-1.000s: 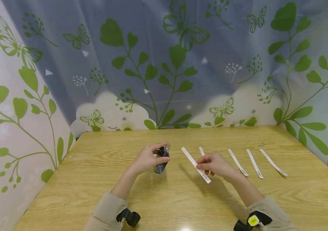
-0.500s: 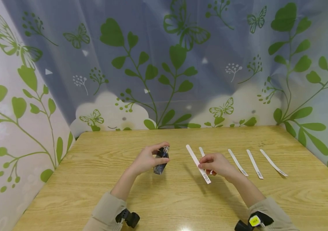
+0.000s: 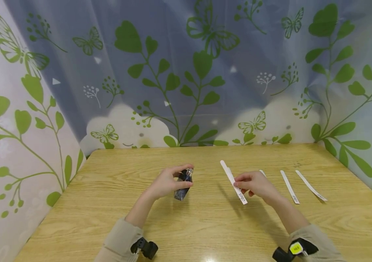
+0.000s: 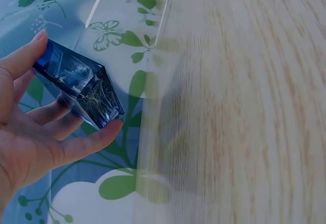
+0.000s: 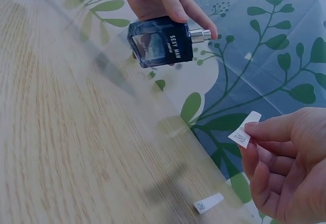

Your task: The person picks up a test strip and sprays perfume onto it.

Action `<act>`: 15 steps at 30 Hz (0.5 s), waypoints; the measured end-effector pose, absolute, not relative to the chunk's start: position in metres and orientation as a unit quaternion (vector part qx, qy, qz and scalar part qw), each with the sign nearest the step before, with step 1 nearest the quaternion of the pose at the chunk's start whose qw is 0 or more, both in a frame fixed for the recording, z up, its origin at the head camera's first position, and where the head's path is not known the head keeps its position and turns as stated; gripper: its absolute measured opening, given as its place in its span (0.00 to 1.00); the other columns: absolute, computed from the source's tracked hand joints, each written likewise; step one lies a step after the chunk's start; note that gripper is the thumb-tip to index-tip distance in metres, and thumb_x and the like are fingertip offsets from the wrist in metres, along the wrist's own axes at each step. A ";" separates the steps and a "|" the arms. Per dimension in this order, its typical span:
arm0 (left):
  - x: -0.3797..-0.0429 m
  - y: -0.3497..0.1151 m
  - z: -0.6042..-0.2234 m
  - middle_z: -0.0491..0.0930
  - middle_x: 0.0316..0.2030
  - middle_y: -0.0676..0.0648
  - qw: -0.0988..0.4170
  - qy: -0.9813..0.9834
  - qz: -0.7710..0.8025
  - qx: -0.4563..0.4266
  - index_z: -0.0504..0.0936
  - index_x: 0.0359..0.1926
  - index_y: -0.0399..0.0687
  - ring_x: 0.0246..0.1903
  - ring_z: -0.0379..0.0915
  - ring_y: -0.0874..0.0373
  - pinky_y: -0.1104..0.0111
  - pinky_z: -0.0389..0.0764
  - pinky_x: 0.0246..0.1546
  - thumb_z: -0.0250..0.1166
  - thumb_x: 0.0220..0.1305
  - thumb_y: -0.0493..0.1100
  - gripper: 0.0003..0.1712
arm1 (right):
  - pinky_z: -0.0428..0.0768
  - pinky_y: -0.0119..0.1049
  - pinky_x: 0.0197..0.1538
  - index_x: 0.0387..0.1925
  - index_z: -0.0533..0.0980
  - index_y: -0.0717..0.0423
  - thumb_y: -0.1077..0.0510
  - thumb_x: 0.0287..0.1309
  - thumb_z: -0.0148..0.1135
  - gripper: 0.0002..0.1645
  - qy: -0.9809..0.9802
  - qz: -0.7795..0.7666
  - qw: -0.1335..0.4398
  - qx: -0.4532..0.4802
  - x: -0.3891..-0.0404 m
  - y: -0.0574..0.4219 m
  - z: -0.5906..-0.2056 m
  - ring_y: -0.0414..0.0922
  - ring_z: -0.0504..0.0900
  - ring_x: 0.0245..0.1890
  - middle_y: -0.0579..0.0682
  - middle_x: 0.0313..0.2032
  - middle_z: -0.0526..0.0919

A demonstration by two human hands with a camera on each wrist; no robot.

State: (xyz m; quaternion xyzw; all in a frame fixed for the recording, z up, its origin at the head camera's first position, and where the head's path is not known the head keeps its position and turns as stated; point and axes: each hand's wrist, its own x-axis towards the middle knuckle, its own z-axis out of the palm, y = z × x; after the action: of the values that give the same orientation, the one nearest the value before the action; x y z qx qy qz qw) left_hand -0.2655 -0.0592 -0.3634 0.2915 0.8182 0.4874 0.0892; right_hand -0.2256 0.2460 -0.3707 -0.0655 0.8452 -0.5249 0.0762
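My left hand (image 3: 166,183) grips a dark blue glass perfume bottle (image 5: 163,43), with one finger on its silver spray head (image 5: 200,35). The bottle is tilted and held above the table; its base (image 4: 102,99) shows in the left wrist view. My right hand (image 3: 258,186) pinches a narrow white paper strip (image 3: 230,176), marked with small writing near its lower end. That strip slants up and away, to the right of the bottle, casting a shadow on the table. In the head view another strip's edge shows just behind it.
On the wooden table (image 3: 107,203), two white strips lie at the right: a nearer strip (image 3: 289,187) and a farther strip (image 3: 310,185). Another is mostly hidden behind my right hand. A leaf-patterned curtain (image 3: 159,91) stands behind the table.
My right hand has moved rightward with the paper strip, which now overlaps a strip behind it. My left hand with the perfume bottle has stayed almost in place.
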 end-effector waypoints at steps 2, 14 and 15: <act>-0.266 -0.060 -0.364 0.69 0.59 0.44 0.094 0.815 0.489 0.296 0.71 0.63 0.55 0.52 0.70 0.45 0.66 0.74 0.33 0.67 0.57 0.44 0.31 | 0.73 0.35 0.28 0.43 0.77 0.69 0.58 0.59 0.61 0.17 0.844 -0.528 0.077 -0.064 -0.227 0.250 -0.371 0.44 0.75 0.27 0.48 0.27 0.79; -0.263 -0.062 -0.359 0.70 0.59 0.43 0.092 0.818 0.474 0.312 0.70 0.63 0.53 0.50 0.71 0.45 0.67 0.74 0.32 0.67 0.58 0.45 0.31 | 0.77 0.39 0.34 0.48 0.74 0.72 0.59 0.61 0.58 0.20 0.843 -0.531 0.074 -0.035 -0.229 0.271 -0.372 0.43 0.76 0.31 0.48 0.30 0.78; -0.267 -0.063 -0.365 0.70 0.59 0.45 0.091 0.817 0.475 0.312 0.71 0.63 0.55 0.50 0.71 0.46 0.67 0.74 0.32 0.67 0.58 0.47 0.31 | 0.77 0.39 0.33 0.48 0.73 0.72 0.59 0.60 0.58 0.20 0.841 -0.534 0.073 -0.033 -0.229 0.273 -0.372 0.43 0.76 0.31 0.48 0.30 0.78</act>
State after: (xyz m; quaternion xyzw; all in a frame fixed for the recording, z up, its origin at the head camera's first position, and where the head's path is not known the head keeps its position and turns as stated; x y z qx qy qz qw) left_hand -0.2675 -0.0626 -0.3645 0.3120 0.8175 0.4754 0.0913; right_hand -0.2286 0.2733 -0.3721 -0.0331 0.8415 -0.5344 0.0727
